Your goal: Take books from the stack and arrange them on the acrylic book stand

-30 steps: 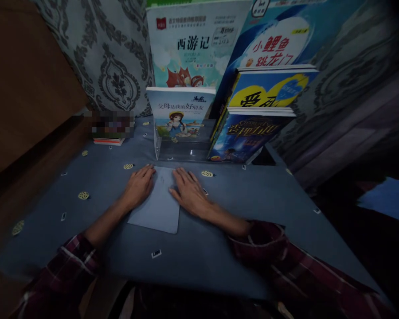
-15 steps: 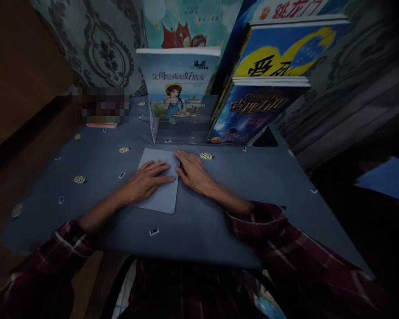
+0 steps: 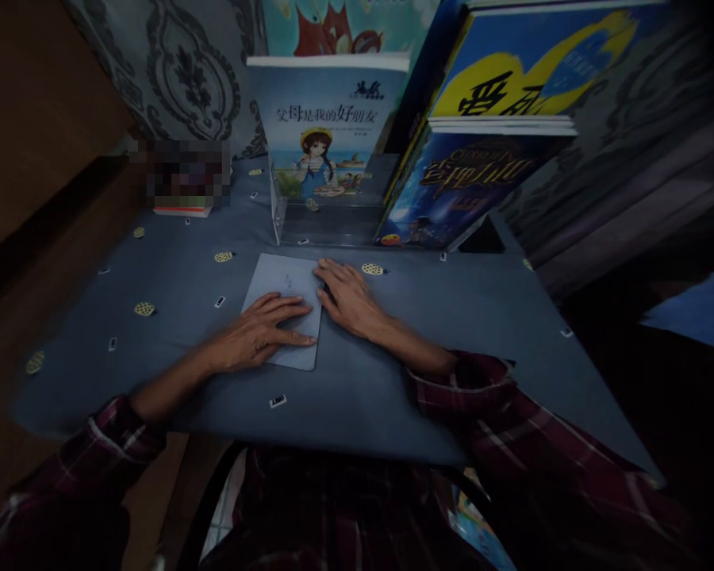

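Observation:
A thin pale notebook [image 3: 274, 274] with rounded corners lies flat on the table in front of me. Small dark marks, too faint to read, show near the top of its cover. My left hand [image 3: 259, 333] rests palm down across its lower left part, fingers spread and thumb apart. At the upper right edge is my right hand [image 3: 348, 297], its fingertips touching the notebook's corner and its thumb held away from the fingers along the side. Both hands cover parts of the notebook.
A grey-blue cloth [image 3: 172, 373] with pineapple prints covers the table. Behind the notebook, a clear acrylic stand [image 3: 327, 226] holds a light-blue book [image 3: 318, 103]. Dark-blue books [image 3: 452, 190] lean at its right. A small book stack [image 3: 182, 210], partly blurred out, sits far left.
My left hand has slid down the notebook toward me, its thumb wider apart, uncovering the small marks. My right hand stays at the edge. The camera has tilted slightly downward.

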The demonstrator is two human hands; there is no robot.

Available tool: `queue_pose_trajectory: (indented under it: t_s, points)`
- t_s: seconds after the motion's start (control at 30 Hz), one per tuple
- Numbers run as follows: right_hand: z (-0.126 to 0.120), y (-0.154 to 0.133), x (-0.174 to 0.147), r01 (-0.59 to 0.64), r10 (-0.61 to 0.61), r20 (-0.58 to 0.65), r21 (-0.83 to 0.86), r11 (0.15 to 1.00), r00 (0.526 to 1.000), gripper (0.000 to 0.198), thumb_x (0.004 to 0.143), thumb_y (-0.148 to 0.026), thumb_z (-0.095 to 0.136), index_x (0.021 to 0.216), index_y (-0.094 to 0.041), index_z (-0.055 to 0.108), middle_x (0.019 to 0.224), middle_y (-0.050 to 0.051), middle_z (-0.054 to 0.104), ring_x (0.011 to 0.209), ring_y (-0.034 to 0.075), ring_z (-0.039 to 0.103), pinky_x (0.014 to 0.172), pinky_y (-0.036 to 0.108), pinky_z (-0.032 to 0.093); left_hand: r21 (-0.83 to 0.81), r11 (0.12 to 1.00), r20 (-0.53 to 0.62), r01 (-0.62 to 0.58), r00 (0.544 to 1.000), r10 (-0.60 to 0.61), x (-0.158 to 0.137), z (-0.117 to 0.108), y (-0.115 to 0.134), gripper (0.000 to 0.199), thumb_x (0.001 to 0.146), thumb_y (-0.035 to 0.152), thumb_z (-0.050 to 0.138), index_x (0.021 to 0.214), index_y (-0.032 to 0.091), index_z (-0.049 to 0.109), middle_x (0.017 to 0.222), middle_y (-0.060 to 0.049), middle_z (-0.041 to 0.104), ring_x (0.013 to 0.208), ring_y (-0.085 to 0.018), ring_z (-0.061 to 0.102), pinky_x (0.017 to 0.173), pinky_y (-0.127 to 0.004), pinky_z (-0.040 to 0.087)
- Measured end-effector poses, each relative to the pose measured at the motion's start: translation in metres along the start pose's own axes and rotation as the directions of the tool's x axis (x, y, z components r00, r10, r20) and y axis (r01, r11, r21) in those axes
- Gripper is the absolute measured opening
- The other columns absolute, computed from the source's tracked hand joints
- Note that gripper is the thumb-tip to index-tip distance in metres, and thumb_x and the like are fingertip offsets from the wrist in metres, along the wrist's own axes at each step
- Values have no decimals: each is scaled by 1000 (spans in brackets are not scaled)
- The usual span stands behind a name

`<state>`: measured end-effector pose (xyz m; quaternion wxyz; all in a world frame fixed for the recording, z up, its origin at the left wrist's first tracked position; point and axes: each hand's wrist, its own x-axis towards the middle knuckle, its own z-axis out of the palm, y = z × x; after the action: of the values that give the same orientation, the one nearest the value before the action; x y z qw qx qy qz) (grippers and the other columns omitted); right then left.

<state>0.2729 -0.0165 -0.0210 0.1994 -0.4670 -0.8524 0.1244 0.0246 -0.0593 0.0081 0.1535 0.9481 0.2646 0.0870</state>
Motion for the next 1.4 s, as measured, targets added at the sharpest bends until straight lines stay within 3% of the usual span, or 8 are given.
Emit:
queue_pose_trajectory:
  t_s: [0.27, 0.47, 0.53, 0.63, 0.73, 0.97, 1.2, 1.4]
  points:
    - [-2, -3, -2, 17, -16, 15, -77, 997, 1000, 50, 99, -38, 52, 142, -12, 55, 158, 20, 47, 149, 34, 40, 121, 57, 32, -60, 997, -72, -47, 997, 43, -11, 4, 3, 43, 103, 15, 43, 130, 37, 68, 154, -3, 53, 151, -23, 37, 123, -55, 33]
    - [-4, -22, -8, 190, -194, -34, -103, 976, 980, 33, 99, -31, 54, 124, -14, 68, 142, 20, 63, 141, 35, 49, 118, 61, 34, -33, 973, -239, 227, 944, -228, -37, -2, -19, 39, 106, 25, 39, 139, 23, 60, 150, -11, 57, 144, -24, 48, 119, -52, 40]
    - [-2, -41, -12, 376, -376, 12, -31, 926, 927, 28, 102, -26, 51, 118, -15, 70, 132, 17, 69, 134, 31, 57, 115, 56, 40, -28, 959, -256, 283, 925, -280, -44, -2, -23, 41, 107, 29, 37, 141, 21, 58, 152, -12, 55, 146, -24, 46, 119, -51, 40]
    - [3, -70, -20, 612, -625, 123, 132, 780, 771, 31, 105, -24, 46, 125, -13, 67, 131, 14, 71, 134, 24, 58, 114, 47, 45, -6, 952, -240, 305, 924, -297, -48, 0, -25, 42, 108, 29, 34, 142, 21, 56, 153, -11, 55, 147, -24, 44, 120, -51, 39]
    - [6, -83, -31, 640, -670, 190, 200, 742, 717, 36, 106, -23, 45, 136, -10, 61, 147, 15, 61, 145, 22, 47, 123, 44, 38, 12, 951, -236, 308, 925, -297, -48, 2, -25, 43, 107, 26, 32, 143, 21, 55, 154, -11, 53, 148, -23, 44, 120, -51, 39]
    - [-7, -56, -49, 517, -583, 212, 298, 803, 784, 42, 107, -33, 47, 143, -15, 56, 152, 13, 57, 148, 21, 44, 125, 45, 36, 12, 950, -245, 312, 922, -300, -48, 2, -25, 42, 107, 28, 32, 141, 22, 56, 154, -11, 54, 148, -23, 44, 120, -50, 39]
    - [-10, 13, -9, 176, -180, 27, 115, 978, 983, 42, 103, -31, 50, 142, -20, 57, 155, 15, 51, 149, 29, 41, 122, 56, 37, 124, 900, -279, 417, 885, -372, -30, 5, -7, 37, 105, 32, 37, 128, 16, 62, 146, -16, 59, 141, -28, 51, 115, -51, 44]
    - [-6, 35, 10, 109, -101, -71, 130, 985, 992, 40, 96, -35, 59, 133, -18, 65, 145, 17, 60, 137, 34, 54, 113, 59, 43, 321, 780, -234, 537, 843, -484, -3, 18, 34, 57, 101, 57, 47, 138, 15, 57, 149, -23, 54, 145, -41, 43, 115, -64, 36]
